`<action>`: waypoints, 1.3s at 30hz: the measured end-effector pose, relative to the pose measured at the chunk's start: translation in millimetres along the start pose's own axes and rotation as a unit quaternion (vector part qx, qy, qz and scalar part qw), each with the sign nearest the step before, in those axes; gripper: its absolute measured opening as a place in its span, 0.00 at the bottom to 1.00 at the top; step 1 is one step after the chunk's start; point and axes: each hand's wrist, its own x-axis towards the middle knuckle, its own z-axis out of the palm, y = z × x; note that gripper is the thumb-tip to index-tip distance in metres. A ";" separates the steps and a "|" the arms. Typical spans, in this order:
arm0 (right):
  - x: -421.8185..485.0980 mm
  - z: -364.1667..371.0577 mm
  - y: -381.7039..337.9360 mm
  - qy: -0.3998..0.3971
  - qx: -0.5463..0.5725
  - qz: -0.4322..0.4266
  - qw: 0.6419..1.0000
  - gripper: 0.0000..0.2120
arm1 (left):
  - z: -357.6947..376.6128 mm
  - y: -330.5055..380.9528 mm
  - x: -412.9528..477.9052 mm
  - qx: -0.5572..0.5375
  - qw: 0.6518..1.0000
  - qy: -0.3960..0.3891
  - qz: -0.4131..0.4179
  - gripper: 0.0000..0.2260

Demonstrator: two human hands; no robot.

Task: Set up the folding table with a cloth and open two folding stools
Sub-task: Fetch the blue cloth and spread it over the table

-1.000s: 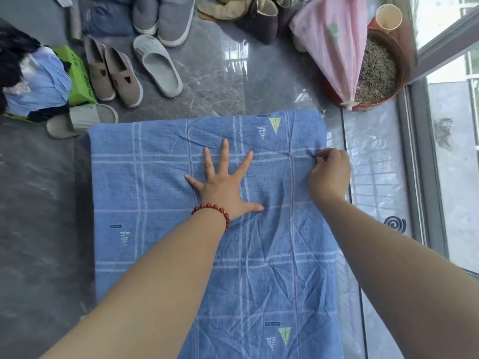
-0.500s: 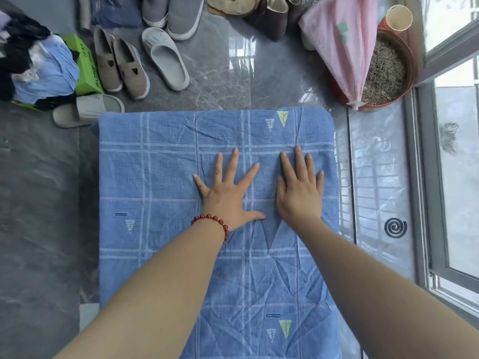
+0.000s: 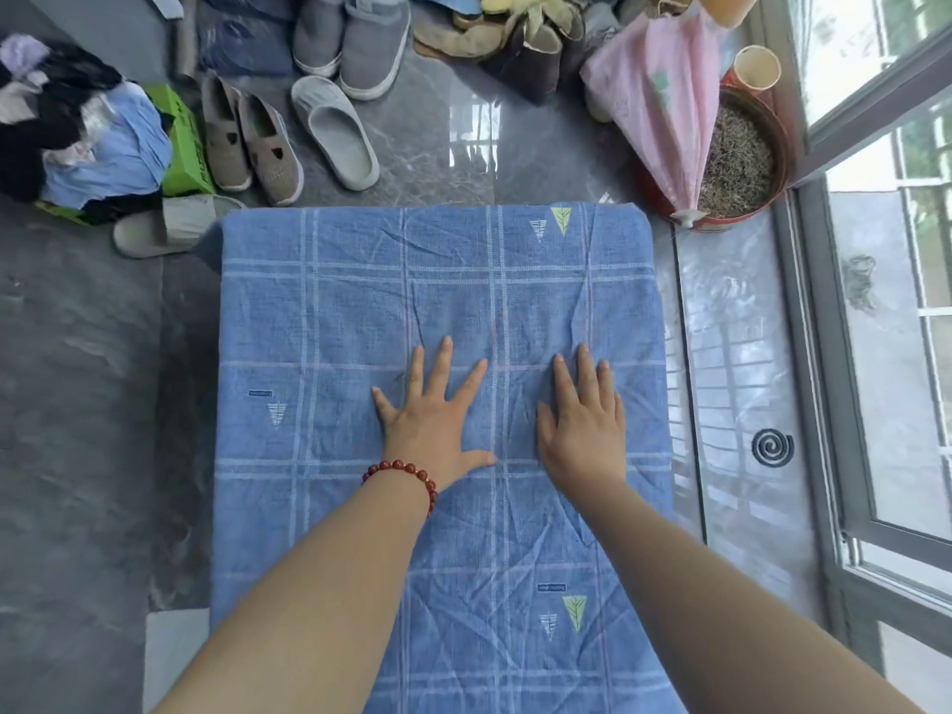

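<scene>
Cloth step, tail end. We've got the blue cloth [image 3: 335, 322] laid over the table, which is fully hidden under it; the far corners look covered and the edges drape over the sides. Left hand [image 3: 438, 420] lies flat on the cloth near the middle with fingers spread wide. Right hand [image 3: 582, 430] lies flat just beside it, fingers straight and close together. Neither is gripping anything. Our read: we're smoothing. Creases are heaviest in the near half between our forearms, so the next move probably calls for sweeping both palms outward and toward us without dragging the cloth off square. After that come the stools, and none are in view, so we'd have to find them first. Floor space is the constraint. Shoes [image 3: 252, 141], a slipper [image 3: 337, 131] and a sandal [image 3: 170, 224] crowd the far-left side, the sandal near the table corner. A clothes pile [image 3: 77, 131] sits on a green box [image 3: 185, 141]. On the right, a red tub [image 3: 742, 162] with a pink bag [image 3: 664, 100] sits near the far corner, with a mosquito coil [image 3: 771, 445] by the window frame [image 3: 824, 353]. The left floor looks the most open for stools.
</scene>
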 end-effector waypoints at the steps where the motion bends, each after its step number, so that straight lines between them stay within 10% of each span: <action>1: -9.9 4.5 -1.4 -0.009 -0.001 0.000 1.000 0.27 | 4.4 -1.3 -7.4 0.000 1.000 -0.004 0.001 0.48; 39: -275.3 99.3 17.1 -0.150 -0.013 -0.081 0.985 0.24 | 165.1 -22.3 -247.7 0.007 0.997 -0.073 -0.017 0.33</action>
